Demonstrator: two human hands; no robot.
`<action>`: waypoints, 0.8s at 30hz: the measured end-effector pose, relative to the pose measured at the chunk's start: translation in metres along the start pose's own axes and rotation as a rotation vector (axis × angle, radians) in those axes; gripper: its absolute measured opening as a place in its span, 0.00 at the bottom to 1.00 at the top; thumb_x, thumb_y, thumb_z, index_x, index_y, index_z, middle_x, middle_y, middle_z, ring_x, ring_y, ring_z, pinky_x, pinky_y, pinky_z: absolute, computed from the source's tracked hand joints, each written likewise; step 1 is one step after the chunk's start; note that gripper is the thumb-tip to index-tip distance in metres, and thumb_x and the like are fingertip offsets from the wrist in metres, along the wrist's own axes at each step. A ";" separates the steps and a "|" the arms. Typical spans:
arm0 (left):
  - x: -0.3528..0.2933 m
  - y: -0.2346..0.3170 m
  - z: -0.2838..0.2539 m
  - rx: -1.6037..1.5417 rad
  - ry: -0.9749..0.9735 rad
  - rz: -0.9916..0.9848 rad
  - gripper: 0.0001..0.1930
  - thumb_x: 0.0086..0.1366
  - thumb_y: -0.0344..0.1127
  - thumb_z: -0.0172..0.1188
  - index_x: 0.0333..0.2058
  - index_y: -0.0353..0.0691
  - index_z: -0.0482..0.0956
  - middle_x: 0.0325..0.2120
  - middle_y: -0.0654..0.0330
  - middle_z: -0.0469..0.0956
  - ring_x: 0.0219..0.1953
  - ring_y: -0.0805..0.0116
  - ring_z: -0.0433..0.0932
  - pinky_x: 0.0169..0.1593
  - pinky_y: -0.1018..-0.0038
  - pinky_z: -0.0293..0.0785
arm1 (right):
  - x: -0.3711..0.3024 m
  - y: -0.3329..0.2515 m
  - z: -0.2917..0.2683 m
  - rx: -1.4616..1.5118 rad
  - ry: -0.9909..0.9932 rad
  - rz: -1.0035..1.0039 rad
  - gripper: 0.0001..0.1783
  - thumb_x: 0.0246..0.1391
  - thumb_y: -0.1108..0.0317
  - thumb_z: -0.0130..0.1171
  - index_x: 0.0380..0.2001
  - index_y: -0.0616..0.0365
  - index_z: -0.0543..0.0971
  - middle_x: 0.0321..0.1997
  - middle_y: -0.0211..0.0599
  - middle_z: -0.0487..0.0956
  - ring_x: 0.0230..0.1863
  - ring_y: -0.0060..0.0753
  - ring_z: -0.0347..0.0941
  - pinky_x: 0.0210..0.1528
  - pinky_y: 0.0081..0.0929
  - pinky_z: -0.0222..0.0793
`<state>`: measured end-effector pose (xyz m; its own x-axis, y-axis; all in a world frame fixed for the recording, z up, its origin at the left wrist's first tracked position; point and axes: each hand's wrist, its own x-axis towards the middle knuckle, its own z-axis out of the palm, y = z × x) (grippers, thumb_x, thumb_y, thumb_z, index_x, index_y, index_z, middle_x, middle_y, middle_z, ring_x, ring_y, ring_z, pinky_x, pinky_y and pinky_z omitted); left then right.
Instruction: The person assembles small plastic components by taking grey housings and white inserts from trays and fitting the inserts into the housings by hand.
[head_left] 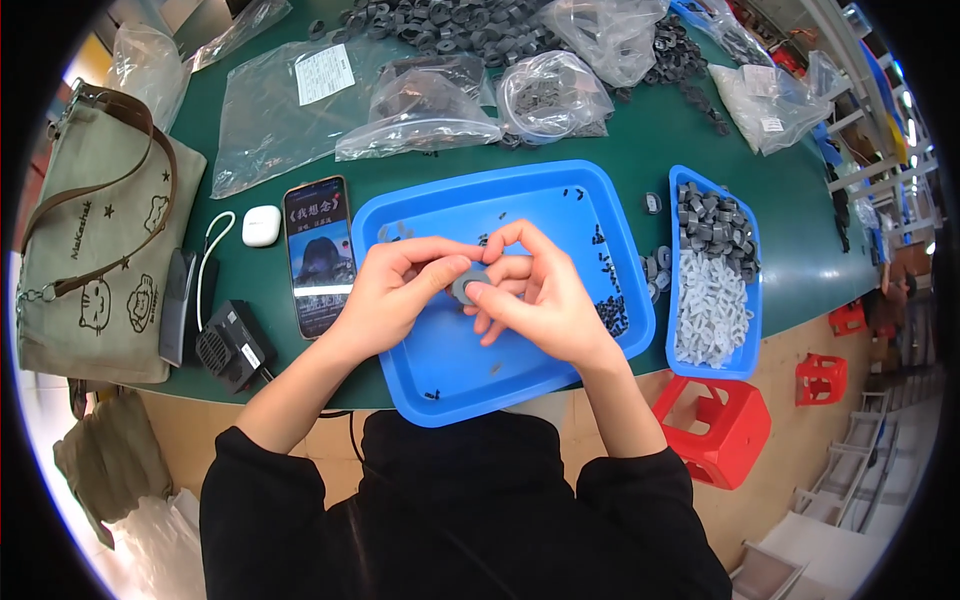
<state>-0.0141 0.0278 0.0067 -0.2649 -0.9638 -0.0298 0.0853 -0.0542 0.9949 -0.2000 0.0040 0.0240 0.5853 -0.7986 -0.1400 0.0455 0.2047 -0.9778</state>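
Note:
Over the large blue tray (420,398), my two hands meet on one small grey round plastic part (463,287) with a hole in its middle. My left hand (395,290) pinches it from the upper left, thumb against index finger. My right hand (545,300) has its thumb on the part's right side, with the fingers curled behind. What lies between the two index fingertips is too small to make out. Many tiny black pieces (611,316) lie in the tray, heaped at its right side, and a few pale bits (395,232) sit at its upper left.
Right of the tray, a smaller blue tray (672,345) holds grey rings (715,225) and white plastic pieces (712,310). A phone (320,255), earbud case (262,226), black device (235,345) and canvas bag (100,260) sit left. Plastic bags (420,105) and grey parts (470,25) lie behind.

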 end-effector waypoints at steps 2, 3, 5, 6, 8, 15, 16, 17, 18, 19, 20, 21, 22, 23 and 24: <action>0.002 0.000 0.003 -0.059 0.036 0.009 0.10 0.63 0.29 0.53 0.41 0.32 0.77 0.33 0.61 0.75 0.33 0.77 0.73 0.41 0.79 0.70 | 0.001 0.000 0.000 0.106 0.041 0.061 0.17 0.50 0.72 0.59 0.40 0.60 0.64 0.26 0.36 0.76 0.28 0.24 0.76 0.26 0.21 0.74; 0.002 -0.002 0.003 -0.058 0.040 0.003 0.10 0.63 0.29 0.53 0.41 0.32 0.77 0.33 0.61 0.75 0.33 0.77 0.73 0.41 0.79 0.70 | 0.001 0.000 0.001 0.111 0.037 0.065 0.17 0.50 0.72 0.59 0.40 0.60 0.64 0.26 0.36 0.76 0.28 0.24 0.76 0.26 0.21 0.74; 0.002 -0.009 0.002 -0.096 0.069 0.103 0.10 0.59 0.27 0.58 0.40 0.32 0.77 0.31 0.61 0.75 0.35 0.76 0.74 0.40 0.78 0.73 | 0.003 0.001 0.003 0.189 0.072 0.095 0.18 0.51 0.72 0.59 0.43 0.63 0.66 0.29 0.39 0.78 0.32 0.26 0.77 0.29 0.24 0.77; 0.002 -0.010 0.001 -0.094 0.075 0.097 0.10 0.59 0.27 0.58 0.40 0.32 0.77 0.31 0.61 0.75 0.35 0.76 0.74 0.40 0.78 0.73 | 0.004 0.003 0.002 0.194 0.067 0.099 0.18 0.51 0.72 0.59 0.43 0.63 0.66 0.29 0.39 0.78 0.32 0.26 0.77 0.29 0.24 0.77; 0.004 -0.009 0.001 0.075 0.025 0.285 0.13 0.54 0.26 0.63 0.40 0.32 0.76 0.31 0.61 0.75 0.34 0.75 0.73 0.40 0.77 0.72 | 0.006 0.004 -0.003 0.166 0.048 0.055 0.17 0.51 0.73 0.58 0.43 0.66 0.68 0.32 0.41 0.78 0.35 0.27 0.78 0.32 0.25 0.78; 0.002 -0.008 0.001 0.089 0.011 0.321 0.15 0.50 0.23 0.65 0.39 0.33 0.78 0.30 0.60 0.74 0.33 0.73 0.72 0.40 0.75 0.72 | 0.002 0.000 -0.002 0.087 0.070 -0.030 0.11 0.48 0.77 0.56 0.36 0.67 0.70 0.29 0.41 0.79 0.30 0.23 0.77 0.33 0.18 0.74; 0.002 -0.007 0.001 0.090 0.012 0.319 0.15 0.50 0.23 0.65 0.39 0.33 0.78 0.30 0.60 0.74 0.33 0.73 0.72 0.40 0.75 0.72 | 0.002 0.000 -0.001 0.089 0.069 -0.028 0.11 0.48 0.77 0.56 0.36 0.67 0.70 0.29 0.41 0.79 0.30 0.23 0.77 0.33 0.18 0.74; 0.003 -0.007 0.000 0.091 0.010 0.333 0.15 0.50 0.23 0.65 0.39 0.33 0.78 0.30 0.60 0.74 0.33 0.73 0.72 0.40 0.76 0.72 | 0.002 0.000 0.000 0.071 0.081 -0.045 0.10 0.48 0.77 0.56 0.36 0.67 0.70 0.29 0.41 0.79 0.30 0.23 0.77 0.33 0.18 0.74; 0.003 -0.007 0.000 0.092 0.009 0.346 0.15 0.50 0.23 0.65 0.39 0.33 0.78 0.30 0.60 0.74 0.33 0.73 0.72 0.40 0.76 0.72 | 0.002 0.000 0.000 0.054 0.093 -0.062 0.10 0.48 0.78 0.56 0.35 0.67 0.69 0.28 0.40 0.79 0.30 0.23 0.77 0.32 0.18 0.74; 0.002 -0.006 0.000 0.094 0.012 0.345 0.15 0.50 0.23 0.65 0.39 0.33 0.78 0.30 0.60 0.74 0.33 0.73 0.72 0.40 0.76 0.72 | 0.002 -0.001 0.001 0.055 0.090 -0.061 0.10 0.48 0.78 0.56 0.35 0.67 0.69 0.28 0.40 0.79 0.30 0.23 0.77 0.32 0.18 0.74; 0.002 -0.006 0.001 0.072 0.015 0.325 0.15 0.50 0.23 0.65 0.39 0.33 0.78 0.30 0.60 0.75 0.33 0.73 0.72 0.40 0.76 0.72 | 0.002 -0.003 0.001 0.078 0.082 -0.040 0.10 0.48 0.78 0.56 0.35 0.67 0.70 0.28 0.40 0.79 0.30 0.23 0.77 0.32 0.17 0.74; 0.001 -0.006 0.001 0.051 0.018 0.305 0.15 0.50 0.23 0.65 0.39 0.33 0.78 0.31 0.60 0.75 0.33 0.73 0.72 0.40 0.76 0.72 | 0.002 -0.004 0.000 0.101 0.074 -0.019 0.10 0.47 0.78 0.56 0.35 0.67 0.70 0.28 0.40 0.79 0.29 0.23 0.77 0.31 0.17 0.74; 0.001 -0.006 0.001 0.051 0.019 0.304 0.15 0.50 0.23 0.65 0.39 0.33 0.78 0.31 0.60 0.75 0.33 0.73 0.72 0.40 0.76 0.72 | 0.002 -0.006 0.000 0.101 0.073 -0.018 0.10 0.47 0.78 0.56 0.35 0.67 0.70 0.28 0.40 0.79 0.29 0.23 0.77 0.31 0.17 0.74; 0.001 -0.007 0.001 0.074 0.018 0.311 0.15 0.50 0.23 0.65 0.39 0.33 0.78 0.31 0.60 0.75 0.33 0.73 0.72 0.40 0.77 0.72 | 0.002 -0.008 -0.002 0.093 0.054 -0.004 0.10 0.47 0.78 0.57 0.35 0.67 0.70 0.28 0.40 0.78 0.29 0.23 0.77 0.31 0.17 0.73; 0.001 -0.007 0.002 0.097 0.018 0.318 0.15 0.50 0.23 0.65 0.38 0.33 0.78 0.31 0.60 0.75 0.33 0.73 0.72 0.40 0.77 0.72 | 0.002 -0.009 -0.003 0.084 0.035 0.011 0.11 0.47 0.78 0.57 0.34 0.66 0.70 0.28 0.40 0.78 0.30 0.22 0.77 0.30 0.16 0.73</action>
<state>-0.0166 0.0282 -0.0002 -0.2228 -0.9329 0.2831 0.0691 0.2746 0.9591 -0.2017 -0.0013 0.0320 0.5578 -0.8149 -0.1574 0.1077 0.2591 -0.9598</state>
